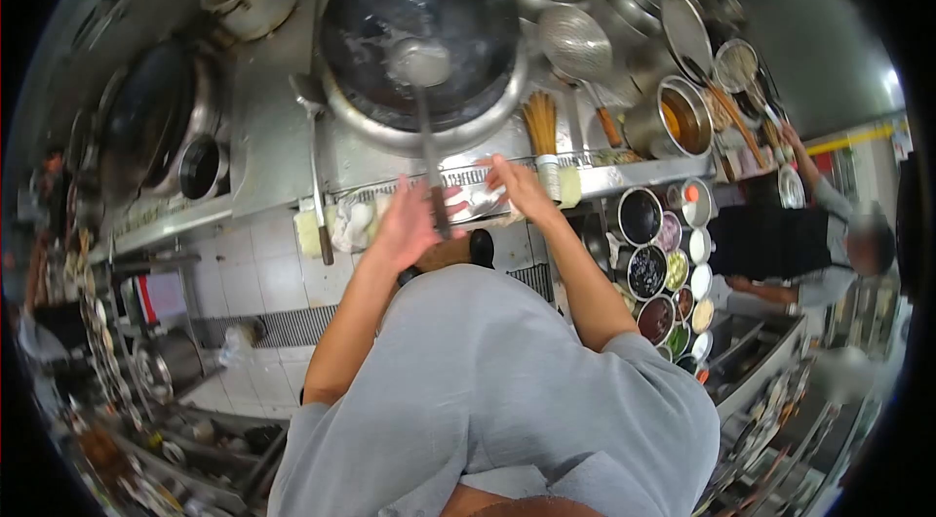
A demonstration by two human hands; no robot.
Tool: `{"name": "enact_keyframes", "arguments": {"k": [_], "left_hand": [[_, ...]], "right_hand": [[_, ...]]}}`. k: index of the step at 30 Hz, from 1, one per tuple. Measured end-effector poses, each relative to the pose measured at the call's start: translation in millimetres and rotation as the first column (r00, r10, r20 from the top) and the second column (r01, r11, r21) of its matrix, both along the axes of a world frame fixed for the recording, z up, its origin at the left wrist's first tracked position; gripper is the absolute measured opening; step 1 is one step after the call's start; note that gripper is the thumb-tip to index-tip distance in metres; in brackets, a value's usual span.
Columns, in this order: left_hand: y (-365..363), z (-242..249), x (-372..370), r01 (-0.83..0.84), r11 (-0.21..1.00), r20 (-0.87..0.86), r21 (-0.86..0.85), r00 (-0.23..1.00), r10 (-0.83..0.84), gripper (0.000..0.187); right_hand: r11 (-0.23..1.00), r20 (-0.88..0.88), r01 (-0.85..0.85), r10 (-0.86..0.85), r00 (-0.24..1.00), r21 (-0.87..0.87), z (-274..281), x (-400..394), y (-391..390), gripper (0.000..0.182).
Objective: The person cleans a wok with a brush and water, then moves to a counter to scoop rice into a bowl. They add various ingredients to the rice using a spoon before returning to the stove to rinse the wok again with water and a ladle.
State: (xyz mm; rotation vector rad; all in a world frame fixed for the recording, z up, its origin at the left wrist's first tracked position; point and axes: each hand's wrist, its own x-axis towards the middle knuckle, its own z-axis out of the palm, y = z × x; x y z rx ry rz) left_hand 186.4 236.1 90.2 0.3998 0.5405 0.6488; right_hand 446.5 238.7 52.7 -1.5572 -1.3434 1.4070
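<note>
Centre frame: left hand [411, 219] spread, unclenched, at ladle [422, 65] handle; right hand [524, 193] loose, seemingly empty. Ladle bowl in wok [473, 24], upper centre, handle wearer-side, presumably for reach.

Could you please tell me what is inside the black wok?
Inside the black wok are the ladle bowl and pale streaks. The wok surface directly beneath the bowl is covered, so I cannot tell what lies there.
</note>
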Motion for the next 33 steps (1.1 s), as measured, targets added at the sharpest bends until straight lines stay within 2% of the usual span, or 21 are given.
{"name": "enact_keyframes", "arguments": {"k": [1, 2, 3, 4, 7, 10, 11, 13, 16, 18, 20, 21, 22, 23, 24, 27, 28, 29, 31, 32, 33], "left_hand": [[4.0, 8.3, -8.5, -0.061, 0.998, 0.018, -0.03, 0.998, 0.061, 0.076], [11.5, -2.0, -26.8, -0.054, 0.996, -0.009, -0.074, 0.999, 0.054, 0.075], [20.4, -17.3, -46.4, -0.06, 0.992, -0.038, -0.114, 0.998, 0.056, 0.073], [29.2, -28.6, -60.8, -0.073, 0.997, -0.109, -0.03, 0.992, 0.069, 0.071], [32.5, -40.0, -91.3, -0.129, 0.984, -0.241, 0.122, 0.958, 0.155, 0.066], [40.7, -26.4, -99.9, -0.161, 0.982, -0.173, 0.097, 0.969, 0.176, 0.066], [40.6, -23.2, -98.9, -0.171, 0.98, -0.145, 0.102, 0.972, 0.185, 0.067], [41.1, -12.8, -88.9, -0.191, 0.975, -0.082, 0.117, 0.976, 0.201, 0.069], [44.6, -2.1, -56.8, -0.2, 0.978, 0.031, 0.051, 0.979, 0.199, 0.065], [53.5, -11.2, -38.2, -0.112, 0.993, 0.111, 0.043, 0.988, 0.106, 0.058], [55.1, -24.6, -27.7, -0.071, 0.997, 0.005, -0.005, 0.997, 0.071, 0.054], [54.1, -25.4, -23.4, -0.055, 0.998, -0.047, -0.032, 0.997, 0.054, 0.052], [49.6, -12.4, -21.3, -0.09, 0.988, -0.068, -0.124, 0.994, 0.082, 0.042], [49.7, -9.8, -25.5, -0.118, 0.988, -0.09, -0.098, 0.99, 0.109, 0.039], [49.5, -8.1, -32.0, -0.143, 0.987, -0.114, -0.076, 0.985, 0.134, 0.037], [58.0, -2.8, -58.9, -0.176, 0.984, -0.12, -0.003, 0.977, 0.174, 0.031], [59.4, -3.7, -67.4, -0.166, 0.986, -0.133, 0.023, 0.977, 0.168, 0.03], [59.4, -2.1, -73.1, -0.155, 0.987, -0.146, 0.047, 0.976, 0.161, 0.029], [60.1, 8.5, -76.6, -0.11, 0.98, -0.351, 0.167, 0.922, 0.163, 0.044], [58.6, 11.0, -76.7, -0.065, 0.969, -0.432, 0.239, 0.886, 0.166, 0.05], [54.3, 12.9, -77.3, -0.01, 0.954, -0.512, 0.298, 0.842, 0.169, 0.057]], "right_hand": [[0.978, 0.422, 0.063, -0.144, 0.895, 0.2, -21.7, 22.6, 4.7, 0.05], [0.922, 0.727, 0.029, -0.323, 0.606, 0.386, -37.2, 40.1, 3.2, 0.053], [0.959, 0.799, 0.103, -0.277, 0.534, 0.264, -46.9, 54.8, -2.9, 0.059], [0.974, 0.859, 0.17, -0.211, 0.467, 0.147, -55.8, 68.6, -2.5, 0.067], [0.969, 0.852, 0.208, -0.219, 0.475, 0.133, -115.5, 90.1, -13.3, 0.073], [0.946, 0.533, 0.294, -0.319, 0.784, 0.135, -180.5, 124.6, -3.2, 0.074], [0.855, 0.153, 0.471, -0.447, 0.882, -0.217, -109.5, 103.1, -2.3, 0.069], [0.852, -0.359, 0.444, -0.52, 0.775, -0.276, -71.6, 104.4, -1.6, 0.067], [0.909, -0.478, 0.411, -0.392, 0.786, -0.069, 4.6, 83.8, 20.7, 0.066], [0.948, -0.238, 0.306, -0.278, 0.931, 0.092, 12.2, 80.9, 68.7, 0.069], [0.963, 0.142, 0.163, -0.196, 0.97, 0.215, 16.3, 70.3, 122.7, 0.071], [0.965, 0.381, 0.081, -0.174, 0.908, 0.248, 19.1, 61.1, 145.6, 0.073], [0.982, 0.614, -0.099, -0.023, 0.789, 0.163, 28.6, 50.9, 166.3, 0.072], [0.968, 0.793, -0.247, 0.123, 0.596, 0.035, 36.7, 41.5, 183.7, 0.07], [0.926, 0.867, -0.369, 0.251, 0.431, -0.084, 41.1, 35.2, 197.7, 0.063], [0.905, 0.959, -0.42, 0.172, 0.226, -0.064, 63.6, 17.1, 213.7, 0.06], [0.9, 0.956, -0.426, 0.195, 0.218, -0.086, 73.4, 17.0, 214.5, 0.059], [0.907, 0.913, -0.408, 0.251, 0.323, -0.105, 85.6, 13.2, 205.3, 0.06], [0.915, 0.785, -0.376, 0.339, 0.519, -0.146, 100.6, 13.3, 197.7, 0.06], [0.885, 0.812, -0.404, 0.405, 0.421, -0.232, 101.0, 15.8, 198.2, 0.059], [0.892, 0.886, -0.417, 0.329, 0.327, -0.178, 96.0, 20.3, 199.6, 0.059]]}}
